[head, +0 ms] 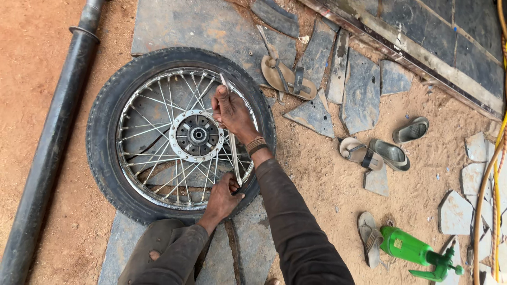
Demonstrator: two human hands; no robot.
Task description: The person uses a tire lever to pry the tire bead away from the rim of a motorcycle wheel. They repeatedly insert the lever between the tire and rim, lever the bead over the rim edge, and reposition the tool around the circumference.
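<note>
a spoked motorcycle wheel (pixel 179 134) with its black tyre on is lying flat on grey stone slabs (pixel 200 24), and everything here is placed from it. the right hand (pixel 231 112) is sitting over the wheel just right of the hub (pixel 197 135), fingers curled tight around the upper part of a long thin metal lever (pixel 232 140) that is slanting across the spokes. the left hand (pixel 222 199) is pressing at the near rim of the wheel, fingers closed on the lower end of the same lever; exactly how the tip is meeting the rim is being hidden by the hand.

the only container is a green plastic bottle with a trigger nozzle (pixel 414 252), lying on its side well to the right of the wheel and nearer the person; its contents are not showing and no label can be made out.

a long black pipe (pixel 50 142) is running along the sand left of the wheel, cut off at top and bottom. sandals are lying scattered right of the wheel: one tan sandal (pixel 288 78) just beyond the tyre's upper right, a pair (pixel 375 153) further right, another (pixel 412 129) past them, one (pixel 368 238) touching the bottle. yellow hoses (pixel 496 174) are curving down the far right edge, partly out of view.
</note>
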